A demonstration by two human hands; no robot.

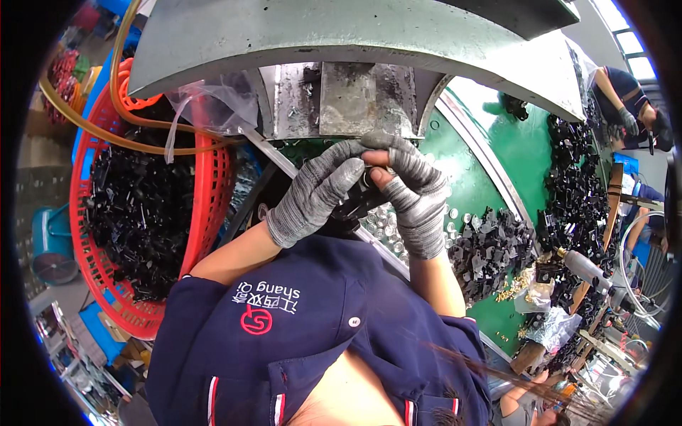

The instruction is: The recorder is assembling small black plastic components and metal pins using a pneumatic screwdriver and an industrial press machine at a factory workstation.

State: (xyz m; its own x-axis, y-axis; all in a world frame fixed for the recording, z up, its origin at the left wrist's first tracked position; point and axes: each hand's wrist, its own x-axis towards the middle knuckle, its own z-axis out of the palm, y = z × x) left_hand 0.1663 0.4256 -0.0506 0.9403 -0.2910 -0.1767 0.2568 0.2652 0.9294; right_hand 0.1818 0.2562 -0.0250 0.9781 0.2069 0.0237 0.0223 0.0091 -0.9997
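Note:
My left hand [312, 193], in a grey knitted glove, is closed at the middle of the view, its fingertips meeting those of my right hand [414, 192]. The right glove leaves the thumb and one fingertip bare. Between and just below the fingers shows a small black part [361, 201], pinched by both hands. Its exact shape is mostly hidden by the gloves. Small round silvery pieces [387, 226] lie on the green table [458, 153] beside my right wrist, with a pile of black brackets [490, 245] to their right.
A large grey machine frame [341, 35] arches over the far side. To the left stands a red plastic basket [202, 206] full of black parts. Rightward are a long heap of black parts [572, 184], brass pieces [515, 285] and a power screwdriver [584, 268]. Other people [625, 106] work beyond.

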